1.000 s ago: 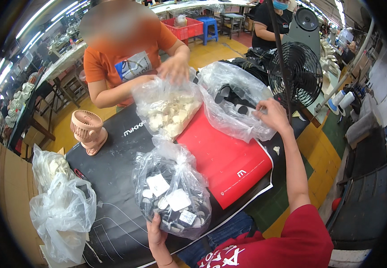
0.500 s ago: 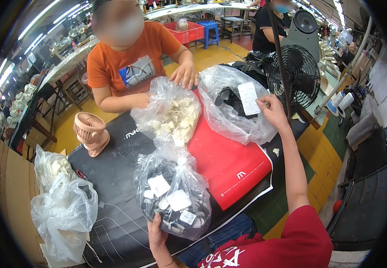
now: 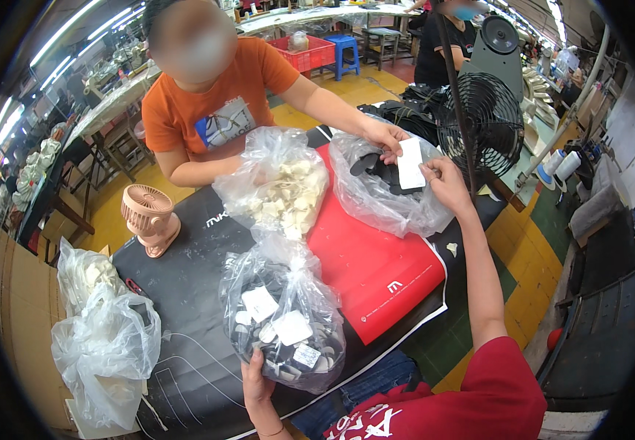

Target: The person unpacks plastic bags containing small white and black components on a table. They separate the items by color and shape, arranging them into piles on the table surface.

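Observation:
My right hand pinches the lower right edge of a white card with writing on it. A co-worker's hand takes hold of the card's upper left side. Under the card lies an opened clear plastic bag with black pieces inside. With my left hand I grip the lower left side of a tied clear plastic bag, thumb up along it and the other fingers hidden beneath. It is full of dark grey and whitish pieces, with several white labels.
Across the table, the co-worker's other hand is inside a bag of cream pieces. A small pink fan stands at left, near more plastic bags. A large black fan and a dark pole rise beyond my right hand.
The co-worker's hand has left the cream-piece bag and reached across to the white card. The card has tilted slightly. My left hand and its bag have hardly moved.

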`<action>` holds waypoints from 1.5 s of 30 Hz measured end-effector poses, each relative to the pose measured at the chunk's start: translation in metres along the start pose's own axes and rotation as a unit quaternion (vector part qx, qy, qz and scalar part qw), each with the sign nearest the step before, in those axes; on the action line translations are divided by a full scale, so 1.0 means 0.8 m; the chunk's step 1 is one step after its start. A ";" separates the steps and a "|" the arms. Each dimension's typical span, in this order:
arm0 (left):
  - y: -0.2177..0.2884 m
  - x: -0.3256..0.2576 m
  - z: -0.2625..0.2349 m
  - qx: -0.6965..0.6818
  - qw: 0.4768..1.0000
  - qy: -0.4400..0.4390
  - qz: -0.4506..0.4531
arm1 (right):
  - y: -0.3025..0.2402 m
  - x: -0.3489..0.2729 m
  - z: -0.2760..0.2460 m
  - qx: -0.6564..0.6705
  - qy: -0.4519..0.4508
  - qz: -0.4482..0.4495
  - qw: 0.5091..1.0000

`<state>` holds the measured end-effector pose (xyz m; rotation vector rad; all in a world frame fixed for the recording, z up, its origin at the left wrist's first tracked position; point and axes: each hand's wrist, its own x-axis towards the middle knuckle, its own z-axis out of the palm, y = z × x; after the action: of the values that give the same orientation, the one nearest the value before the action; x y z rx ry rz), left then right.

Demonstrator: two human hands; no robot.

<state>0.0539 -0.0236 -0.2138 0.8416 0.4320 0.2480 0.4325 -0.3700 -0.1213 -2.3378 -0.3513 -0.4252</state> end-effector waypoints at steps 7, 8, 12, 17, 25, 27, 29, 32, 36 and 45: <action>0.002 -0.001 0.002 0.006 1.000 0.006 -0.005 | -0.001 -0.001 0.010 -0.089 0.037 -0.025 0.995; 0.002 0.000 0.003 0.006 1.000 0.005 -0.003 | -0.002 -0.002 0.012 -0.096 0.040 -0.020 0.994; 0.001 -0.001 0.003 0.005 1.000 -0.001 0.007 | -0.005 -0.005 0.013 -0.117 0.043 -0.006 0.992; 0.001 0.000 0.003 0.005 1.000 0.007 -0.003 | -0.006 -0.008 0.012 -0.132 0.033 -0.008 0.991; 0.002 -0.001 0.004 0.005 1.000 0.007 0.001 | -0.006 -0.015 0.016 -0.147 0.032 0.017 0.989; 0.002 -0.002 0.005 0.001 1.000 0.005 0.003 | -0.005 -0.016 0.016 -0.146 0.035 0.013 0.989; 0.002 -0.002 0.005 0.003 1.000 0.009 0.002 | -0.003 -0.017 0.016 -0.141 0.035 0.012 0.989; 0.002 -0.002 0.004 0.004 1.000 0.008 0.000 | 0.001 -0.018 0.015 -0.135 0.036 0.010 0.990; 0.002 -0.003 0.003 -0.001 1.000 0.002 0.004 | 0.005 -0.019 0.015 -0.135 0.037 0.010 0.990; 0.002 -0.005 0.003 0.004 1.000 0.008 0.001 | 0.001 -0.027 0.018 -0.136 0.036 0.017 0.990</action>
<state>0.0511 -0.0255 -0.2099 0.8475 0.4466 0.2546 0.4161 -0.3635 -0.1405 -2.5799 -0.2301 -0.5706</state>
